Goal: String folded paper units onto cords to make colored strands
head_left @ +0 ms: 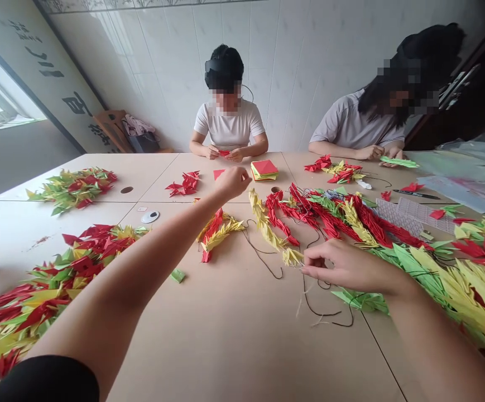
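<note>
A curved strand of yellow paper cranes [267, 223] lies between my two hands. My right hand [336, 262] is closed in a pinch at its lower end, where thin pale threads hang down. My left hand [234, 183] reaches far forward, its fingers curled together beside the strand's upper end; whatever they pinch is too small to make out. Left of the strand sits a short bundle of red and yellow paper cranes [219, 231]. Dark cords [263, 254] trail over the table around these pieces.
Piles of folded cranes [78, 262] flank my left arm, and long strands [443, 273] crowd the right. Square paper [264, 170] is stacked near a person [228, 120] folding opposite. Another person [363, 123] works at the far right. A round white disc [150, 216] lies left.
</note>
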`<act>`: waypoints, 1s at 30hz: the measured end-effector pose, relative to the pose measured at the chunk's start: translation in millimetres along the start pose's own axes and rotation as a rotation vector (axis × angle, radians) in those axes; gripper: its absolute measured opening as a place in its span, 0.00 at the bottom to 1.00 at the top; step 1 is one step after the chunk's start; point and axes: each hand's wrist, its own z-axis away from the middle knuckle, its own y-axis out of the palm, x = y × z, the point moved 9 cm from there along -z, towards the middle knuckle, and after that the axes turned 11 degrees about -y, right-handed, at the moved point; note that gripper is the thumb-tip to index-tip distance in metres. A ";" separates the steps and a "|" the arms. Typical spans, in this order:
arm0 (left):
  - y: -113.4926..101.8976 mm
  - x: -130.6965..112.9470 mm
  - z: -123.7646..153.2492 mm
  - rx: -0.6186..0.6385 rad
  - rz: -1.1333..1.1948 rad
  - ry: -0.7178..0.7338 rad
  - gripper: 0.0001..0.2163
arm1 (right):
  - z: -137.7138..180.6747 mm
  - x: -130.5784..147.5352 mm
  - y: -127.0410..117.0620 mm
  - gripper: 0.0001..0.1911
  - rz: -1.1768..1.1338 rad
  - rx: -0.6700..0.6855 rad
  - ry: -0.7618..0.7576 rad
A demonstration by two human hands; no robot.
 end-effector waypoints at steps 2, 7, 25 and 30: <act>12.0 -8.0 -9.6 0.030 0.027 0.006 0.16 | -7.1 -5.1 6.5 0.16 0.124 -0.007 0.060; 42.6 -5.1 27.7 0.078 0.079 0.054 0.20 | -13.2 -14.3 41.3 0.13 0.462 0.241 0.139; 62.4 48.3 264.1 0.204 -0.097 0.454 0.13 | -32.8 36.9 115.8 0.14 0.205 0.445 -0.193; 22.7 96.5 229.9 -0.139 -0.152 0.098 0.09 | -41.4 69.8 150.6 0.09 0.049 0.463 -0.361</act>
